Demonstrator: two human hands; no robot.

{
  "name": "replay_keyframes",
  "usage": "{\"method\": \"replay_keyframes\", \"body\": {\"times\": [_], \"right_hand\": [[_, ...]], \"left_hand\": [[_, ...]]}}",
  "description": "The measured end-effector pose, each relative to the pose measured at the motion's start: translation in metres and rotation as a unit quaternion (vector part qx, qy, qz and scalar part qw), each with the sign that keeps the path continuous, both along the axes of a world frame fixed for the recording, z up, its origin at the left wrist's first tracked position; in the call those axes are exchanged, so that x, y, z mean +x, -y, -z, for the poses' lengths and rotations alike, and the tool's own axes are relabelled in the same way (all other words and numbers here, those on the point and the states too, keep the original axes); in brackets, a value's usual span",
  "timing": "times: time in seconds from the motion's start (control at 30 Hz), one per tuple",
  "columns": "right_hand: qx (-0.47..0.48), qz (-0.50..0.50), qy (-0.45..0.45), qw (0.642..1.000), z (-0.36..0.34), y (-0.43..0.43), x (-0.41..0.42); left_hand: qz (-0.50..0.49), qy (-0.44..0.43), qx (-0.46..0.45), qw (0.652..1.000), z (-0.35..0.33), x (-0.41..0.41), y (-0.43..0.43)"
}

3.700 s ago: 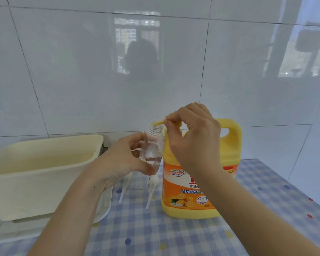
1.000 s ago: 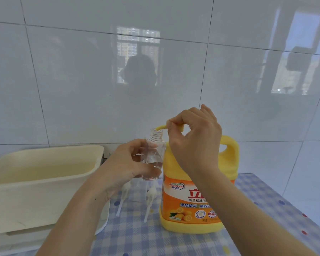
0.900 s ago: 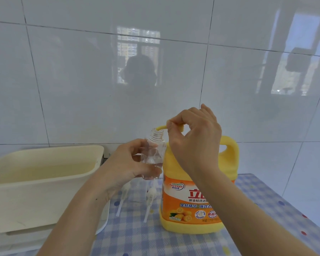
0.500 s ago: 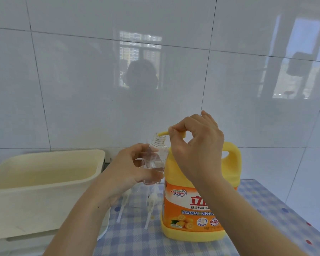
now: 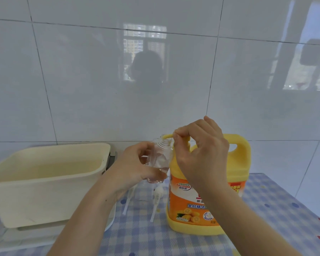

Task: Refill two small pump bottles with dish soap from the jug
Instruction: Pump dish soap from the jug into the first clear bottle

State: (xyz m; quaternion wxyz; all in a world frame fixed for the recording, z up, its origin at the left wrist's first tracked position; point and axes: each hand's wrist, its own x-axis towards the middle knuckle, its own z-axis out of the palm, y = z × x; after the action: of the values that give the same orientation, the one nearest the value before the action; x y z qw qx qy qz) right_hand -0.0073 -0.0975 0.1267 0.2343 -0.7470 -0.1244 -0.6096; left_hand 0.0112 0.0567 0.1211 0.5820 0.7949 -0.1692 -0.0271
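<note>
Head cam: barely any change vs a sec ago. Your left hand (image 5: pixel 135 163) keeps its grip wrapped round the small bottle (image 5: pixel 158 157), held up off the worktop (image 5: pixel 266 209), neck just under the jug (image 5: pixel 201 204)'s pump spout (image 5: pixel 167 135). Right hand (image 5: pixel 201 154) grip is still curled over that spout. So, I reckon, filling of bottle 1 is ongoing, not done. Bottle's clear, cap off, threads showing, a bit tilted; some liquid sits low, level hard to read. Two white pump heads (image 5: pixel 158 194) lie below, left of the jug.
</note>
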Motion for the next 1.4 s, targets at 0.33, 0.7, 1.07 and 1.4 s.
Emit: {"method": "replay_keyframes", "body": {"times": [0.33,0.7,1.07,1.4], "right_hand": [[0.008,0.008,-0.006,1.000,0.000,-0.001,-0.002],[0.024,0.013,-0.018,0.999,-0.004,-0.004,-0.003],[0.025,0.022,-0.086,0.996,-0.040,-0.004,-0.010],[0.020,0.037,-0.109,0.993,-0.041,-0.003,-0.010]], "left_hand": [[0.007,-0.010,-0.004,1.000,-0.001,-0.002,0.005],[0.015,-0.017,-0.023,0.999,0.000,-0.003,0.006],[0.039,-0.006,-0.057,0.998,-0.004,-0.006,0.007],[0.015,0.020,-0.063,0.998,-0.005,-0.005,0.005]]}}
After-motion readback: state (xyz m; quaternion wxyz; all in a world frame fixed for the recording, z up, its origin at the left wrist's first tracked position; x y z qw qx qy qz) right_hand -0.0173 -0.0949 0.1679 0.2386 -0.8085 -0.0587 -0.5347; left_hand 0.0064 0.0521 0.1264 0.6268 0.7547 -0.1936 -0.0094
